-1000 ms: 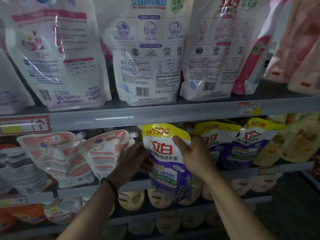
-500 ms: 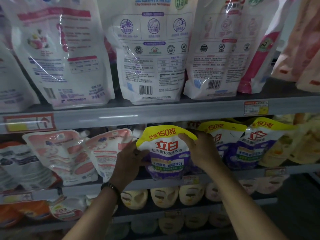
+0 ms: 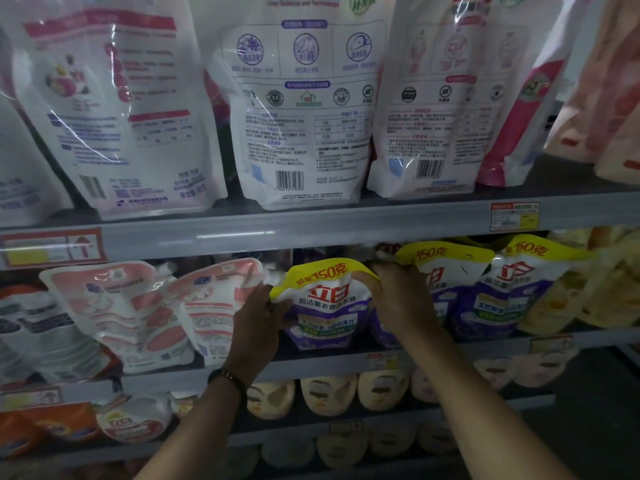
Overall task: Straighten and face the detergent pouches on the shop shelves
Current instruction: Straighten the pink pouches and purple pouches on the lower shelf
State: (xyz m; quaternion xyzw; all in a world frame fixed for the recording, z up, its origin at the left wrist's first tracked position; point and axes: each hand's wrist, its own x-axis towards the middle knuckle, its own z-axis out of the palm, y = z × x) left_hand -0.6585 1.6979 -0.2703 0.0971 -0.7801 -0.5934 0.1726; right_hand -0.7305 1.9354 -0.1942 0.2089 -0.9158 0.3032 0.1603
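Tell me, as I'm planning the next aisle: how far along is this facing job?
Done: two purple pouches on the right face front. In hand: left hand and right hand grip a third purple pouch, label outward. Left: top-shelf white pouches show barcoded backs; pink pouches lean crooked.

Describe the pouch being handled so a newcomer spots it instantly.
Below the grey shelf edge carrying big white pouches, look mid-row. The purple pouch with a yellow top band stands there. Unlike its purple twins rightward, the left hand and right hand grip its sides.
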